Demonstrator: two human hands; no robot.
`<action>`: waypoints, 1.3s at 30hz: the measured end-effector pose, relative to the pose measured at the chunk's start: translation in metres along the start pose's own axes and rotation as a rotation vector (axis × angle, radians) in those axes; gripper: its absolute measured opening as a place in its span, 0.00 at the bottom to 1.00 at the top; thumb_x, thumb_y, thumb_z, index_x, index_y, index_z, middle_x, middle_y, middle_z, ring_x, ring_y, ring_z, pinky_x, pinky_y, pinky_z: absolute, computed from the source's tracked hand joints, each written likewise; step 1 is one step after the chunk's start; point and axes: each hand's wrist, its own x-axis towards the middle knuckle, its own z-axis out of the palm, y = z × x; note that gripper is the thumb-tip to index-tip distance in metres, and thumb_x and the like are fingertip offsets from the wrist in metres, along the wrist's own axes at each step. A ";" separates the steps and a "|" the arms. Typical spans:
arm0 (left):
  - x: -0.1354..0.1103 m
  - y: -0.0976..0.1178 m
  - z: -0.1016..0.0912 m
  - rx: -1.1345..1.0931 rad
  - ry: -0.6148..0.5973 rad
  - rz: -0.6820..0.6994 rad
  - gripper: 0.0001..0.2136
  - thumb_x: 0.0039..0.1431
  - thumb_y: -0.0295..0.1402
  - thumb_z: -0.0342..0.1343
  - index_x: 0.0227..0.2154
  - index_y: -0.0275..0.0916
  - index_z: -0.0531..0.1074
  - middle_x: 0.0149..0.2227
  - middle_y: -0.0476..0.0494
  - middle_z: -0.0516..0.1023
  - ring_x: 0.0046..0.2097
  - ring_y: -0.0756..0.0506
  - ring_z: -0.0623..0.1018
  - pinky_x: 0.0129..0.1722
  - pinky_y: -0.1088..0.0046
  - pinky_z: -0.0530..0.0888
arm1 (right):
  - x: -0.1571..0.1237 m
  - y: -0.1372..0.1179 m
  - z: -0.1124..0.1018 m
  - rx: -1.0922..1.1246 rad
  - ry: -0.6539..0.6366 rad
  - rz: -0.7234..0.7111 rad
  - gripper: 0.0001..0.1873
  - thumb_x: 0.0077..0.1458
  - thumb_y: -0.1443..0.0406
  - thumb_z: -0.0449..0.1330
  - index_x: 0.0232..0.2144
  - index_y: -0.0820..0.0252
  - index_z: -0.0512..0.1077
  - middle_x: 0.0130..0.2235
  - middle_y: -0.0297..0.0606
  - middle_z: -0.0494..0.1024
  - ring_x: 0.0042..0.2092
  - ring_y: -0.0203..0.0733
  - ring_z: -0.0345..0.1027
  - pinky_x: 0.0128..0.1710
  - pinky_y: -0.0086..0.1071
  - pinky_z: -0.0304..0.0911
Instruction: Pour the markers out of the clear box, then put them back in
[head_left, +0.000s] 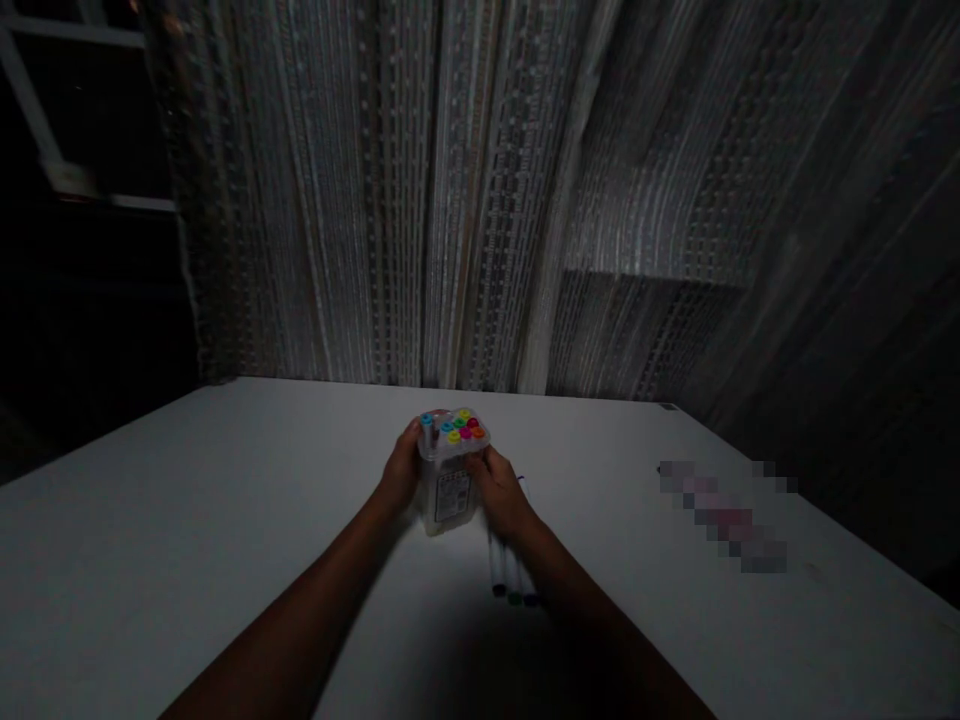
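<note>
A clear plastic marker case stands roughly upright in front of me, with a printed label on its near side. Bright round marker ends in blue, yellow, green, pink and orange show at its top. My left hand is wrapped around the left side of the case. On the right side, my right hand grips it, the thumb near the top rim. Three white markers with dark and green tips lie on the table, partly hidden beneath my right hand and forearm.
The white table reaches back to a patterned curtain. On its right side lies a pixelated, blurred-out item that I cannot make out. A dark window frame is at the upper left. The light is dim.
</note>
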 end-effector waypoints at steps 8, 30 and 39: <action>0.003 -0.004 -0.011 -0.021 -0.249 0.046 0.28 0.41 0.46 0.65 0.45 0.38 0.72 0.43 0.40 0.79 0.46 0.38 0.77 0.49 0.63 0.70 | 0.007 0.005 -0.019 -0.284 0.133 0.027 0.24 0.61 0.53 0.44 0.43 0.62 0.73 0.42 0.43 0.77 0.42 0.44 0.70 0.44 0.37 0.64; 0.000 -0.003 -0.013 0.223 -0.229 0.113 0.26 0.39 0.33 0.70 0.43 0.40 0.67 0.40 0.43 0.78 0.42 0.42 0.77 0.43 0.67 0.71 | -0.005 -0.001 -0.006 -1.247 -0.123 0.363 0.15 0.59 0.64 0.49 0.41 0.62 0.73 0.42 0.49 0.78 0.45 0.48 0.71 0.41 0.35 0.60; 0.000 0.000 -0.012 0.246 -0.296 0.139 0.27 0.41 0.33 0.69 0.46 0.41 0.66 0.42 0.42 0.78 0.45 0.42 0.76 0.47 0.65 0.69 | 0.001 -0.002 -0.008 -1.150 -0.030 0.428 0.15 0.60 0.61 0.48 0.37 0.60 0.73 0.42 0.46 0.78 0.45 0.46 0.71 0.38 0.32 0.60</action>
